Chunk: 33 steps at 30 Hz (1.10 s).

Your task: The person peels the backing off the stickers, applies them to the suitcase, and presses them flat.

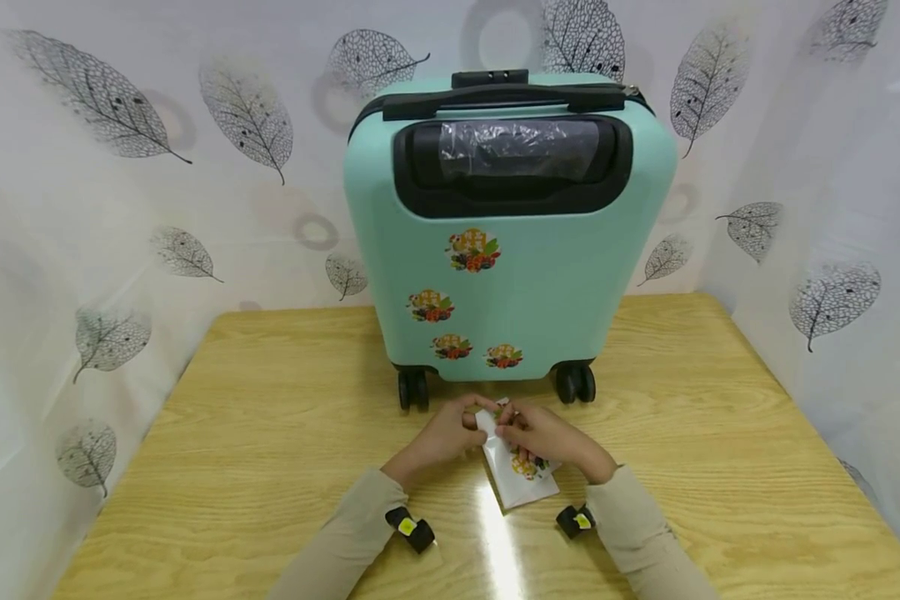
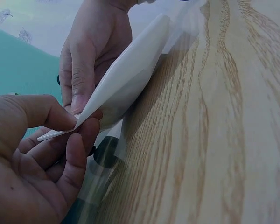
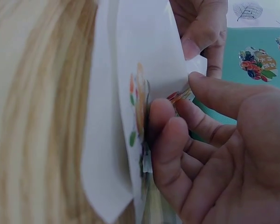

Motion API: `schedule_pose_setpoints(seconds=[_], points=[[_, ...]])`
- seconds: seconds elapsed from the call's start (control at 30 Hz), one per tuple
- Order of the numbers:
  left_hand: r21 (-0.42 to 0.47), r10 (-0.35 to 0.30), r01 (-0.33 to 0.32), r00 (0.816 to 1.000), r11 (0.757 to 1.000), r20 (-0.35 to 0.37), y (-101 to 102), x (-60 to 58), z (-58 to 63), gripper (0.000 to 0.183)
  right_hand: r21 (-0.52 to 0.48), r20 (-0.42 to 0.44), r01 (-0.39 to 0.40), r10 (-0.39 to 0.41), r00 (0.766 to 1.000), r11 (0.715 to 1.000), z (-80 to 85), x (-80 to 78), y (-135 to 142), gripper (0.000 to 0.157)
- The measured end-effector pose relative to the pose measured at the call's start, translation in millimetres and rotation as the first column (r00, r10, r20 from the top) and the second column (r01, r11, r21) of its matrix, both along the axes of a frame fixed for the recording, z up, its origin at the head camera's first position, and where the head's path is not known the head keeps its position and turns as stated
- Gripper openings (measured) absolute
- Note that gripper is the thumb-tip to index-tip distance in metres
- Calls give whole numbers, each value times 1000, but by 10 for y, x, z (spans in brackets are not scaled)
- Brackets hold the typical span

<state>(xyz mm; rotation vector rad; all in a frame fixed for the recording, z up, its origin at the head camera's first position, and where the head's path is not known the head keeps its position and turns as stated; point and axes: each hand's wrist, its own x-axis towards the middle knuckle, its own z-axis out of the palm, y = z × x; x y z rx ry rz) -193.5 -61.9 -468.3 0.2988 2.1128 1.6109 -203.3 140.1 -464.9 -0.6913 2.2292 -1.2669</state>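
Observation:
A white sticker sheet (image 1: 504, 482), with colourful fruit stickers (image 1: 527, 463) printed on it, is held between both hands low in front of the suitcase (image 1: 547, 283). My left hand (image 1: 446, 432) pinches the upper edge of the sheet between thumb and fingers; its plain white back (image 2: 126, 70) bends upward in the left wrist view. My right hand (image 1: 551, 435) grips the same end, thumb tip at the sheet's edge and fingers curled beneath. A bit of coloured sticker (image 3: 177, 96) shows between those right fingers, mostly hidden.
The mint-green suitcase stands upright on black wheels (image 1: 576, 382) at the back of the wooden table (image 1: 285, 400). Several fruit stickers (image 1: 472, 252) are on its front. Black wrist straps (image 1: 411, 528) are near both cuffs. A leaf-patterned white cloth (image 1: 255, 242) hangs behind.

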Motion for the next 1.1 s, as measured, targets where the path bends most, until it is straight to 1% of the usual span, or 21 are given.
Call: schedule_pose_setpoints(seconds=[0.13, 0.37, 0.5, 0.6, 0.77, 0.93, 1.1], points=[[-11, -6, 6, 1000, 1000, 5, -12, 16, -33, 40, -7, 18, -11, 11, 1000, 1000, -25, 9, 2, 16], [8, -1, 1, 1000, 1000, 12, -26, 36, -94, 39, -21, 45, -23, 24, 999, 1000, -84, 18, 21, 19], [7, -4, 4, 1000, 1000, 28, -33, 35, -97, 38, -14, 76, -29, 30, 997, 999, -83, 11, 35, 20], [-1, -10, 10, 1000, 1000, 15, -42, 3, -69, 38, -16, 57, -26, 27, 998, 1000, -76, -26, 36, 18], [-12, 2, -2, 1000, 1000, -18, -68, -68, -26, 38, -44, 9, -12, 13, 1000, 999, -59, -86, 11, 17], [-26, -20, 20, 1000, 999, 15, -74, -69, -59, 38, -8, 18, -20, 20, 1000, 1000, -58, -67, 0, 20], [-25, -22, 22, 1000, 999, -5, -63, -52, -74, 37, -16, 19, 0, 1, 1000, 1000, -74, -40, -7, 21]])
